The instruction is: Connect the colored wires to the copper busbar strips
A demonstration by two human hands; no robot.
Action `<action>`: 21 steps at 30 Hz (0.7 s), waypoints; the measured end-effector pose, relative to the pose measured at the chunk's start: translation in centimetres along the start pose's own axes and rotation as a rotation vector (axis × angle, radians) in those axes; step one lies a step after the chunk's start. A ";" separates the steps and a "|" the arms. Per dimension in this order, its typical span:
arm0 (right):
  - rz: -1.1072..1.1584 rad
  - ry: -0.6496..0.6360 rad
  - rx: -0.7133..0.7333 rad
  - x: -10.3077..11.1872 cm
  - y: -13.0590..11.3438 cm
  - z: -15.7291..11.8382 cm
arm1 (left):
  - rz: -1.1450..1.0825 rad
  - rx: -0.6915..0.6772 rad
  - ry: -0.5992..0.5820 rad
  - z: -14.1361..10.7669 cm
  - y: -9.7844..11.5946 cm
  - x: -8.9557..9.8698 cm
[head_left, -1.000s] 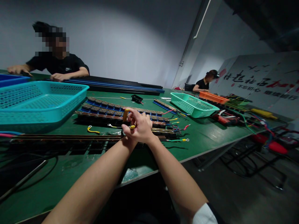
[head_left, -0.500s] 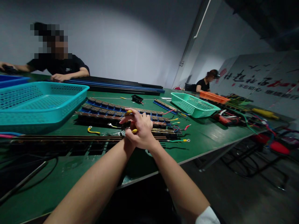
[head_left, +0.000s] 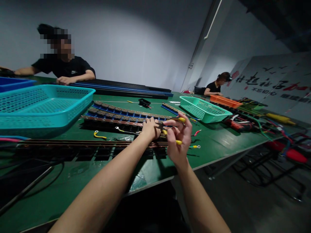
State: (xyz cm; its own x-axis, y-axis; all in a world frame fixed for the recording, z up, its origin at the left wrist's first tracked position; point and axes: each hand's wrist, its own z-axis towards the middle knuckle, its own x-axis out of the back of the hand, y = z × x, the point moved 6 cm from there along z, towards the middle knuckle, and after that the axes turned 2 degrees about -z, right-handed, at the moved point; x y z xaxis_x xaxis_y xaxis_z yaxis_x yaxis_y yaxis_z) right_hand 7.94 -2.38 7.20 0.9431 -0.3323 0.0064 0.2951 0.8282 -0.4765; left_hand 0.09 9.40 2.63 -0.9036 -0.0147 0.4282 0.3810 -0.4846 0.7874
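Observation:
My right hand (head_left: 180, 139) is wrapped around the yellow-grip handles of a pair of small pliers (head_left: 181, 119). The handles are spread, and the dark jaws point left toward my left hand (head_left: 151, 129). My left hand has its fingers bent together over the copper-coloured rails, by the jaws; what it pinches is hidden. Under and beyond both hands lie blue-backed rail strips (head_left: 116, 111) with several metal bars. A nearer black-based rail strip (head_left: 70, 143) runs beneath my left forearm. From its right end a green wire with a ring terminal (head_left: 197, 147) sticks out.
A turquoise basket (head_left: 73, 111) stands left and a green basket (head_left: 206, 113) right. Loose on the table are a yellow ring-terminal lead (head_left: 99, 135), a black box (head_left: 144, 103) and red-handled pliers (head_left: 239, 124). Two co-workers (head_left: 77, 69) sit across the table and farther right.
My right hand has moved right with the pliers, away from its place over my left hand. My left hand has moved slightly right and now shows on the rails.

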 end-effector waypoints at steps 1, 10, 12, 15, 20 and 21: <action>-0.027 0.058 0.001 1.5 0.5 0.0 | 0.273 0.070 -0.069 0.6 -0.7 0.0; -0.255 0.376 -0.061 11.2 4.1 0.0 | 0.881 0.041 -0.202 0.8 -0.4 -0.6; -0.264 0.359 -0.079 11.3 4.8 -0.4 | 0.886 0.039 -0.202 0.8 -0.4 -0.5; -0.267 0.316 -0.103 10.7 5.5 -1.1 | 0.885 0.032 -0.206 0.9 -0.5 -0.5; -0.296 0.233 -0.139 10.0 6.0 -1.6 | 0.889 0.028 -0.210 0.8 -0.4 -0.5; -0.301 0.208 -0.146 9.9 6.1 -1.6 | 0.891 0.028 -0.211 0.8 -0.4 -0.5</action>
State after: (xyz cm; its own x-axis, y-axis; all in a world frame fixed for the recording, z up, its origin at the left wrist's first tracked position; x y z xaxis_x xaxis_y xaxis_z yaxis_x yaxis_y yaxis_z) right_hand 18.87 -1.35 2.90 0.7621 -0.6474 -0.0064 0.5147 0.6118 -0.6006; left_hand 0.54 10.25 2.47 -0.2199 -0.2113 0.9524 0.9271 -0.3490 0.1366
